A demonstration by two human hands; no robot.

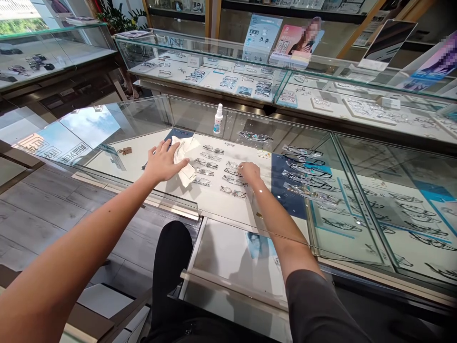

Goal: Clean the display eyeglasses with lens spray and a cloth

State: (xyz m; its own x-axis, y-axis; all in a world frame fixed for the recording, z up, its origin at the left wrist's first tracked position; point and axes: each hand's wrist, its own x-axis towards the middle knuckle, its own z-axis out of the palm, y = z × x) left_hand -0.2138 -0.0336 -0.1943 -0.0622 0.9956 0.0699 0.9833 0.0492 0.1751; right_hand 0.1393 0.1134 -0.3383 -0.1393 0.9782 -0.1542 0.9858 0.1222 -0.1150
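Observation:
My left hand [162, 162] rests on top of the glass counter [107, 124], fingers spread flat over a white cloth [183, 159]. My right hand [250, 171] reaches under the glass into the display case, fingers curled down on a pair of glasses [233, 166] lying on the white tray [214, 200]. Rows of several thin-framed glasses [209, 164] lie on that tray between my two hands. Whether the right fingers grip the frame or only touch it is not clear.
A small white spray bottle [218, 119] stands on the glass behind the tray. Wrapped glasses [303, 164] lie on the counter to the right. A key tag [124, 151] lies at the left. More glass display cases [250, 81] with eyewear stand behind.

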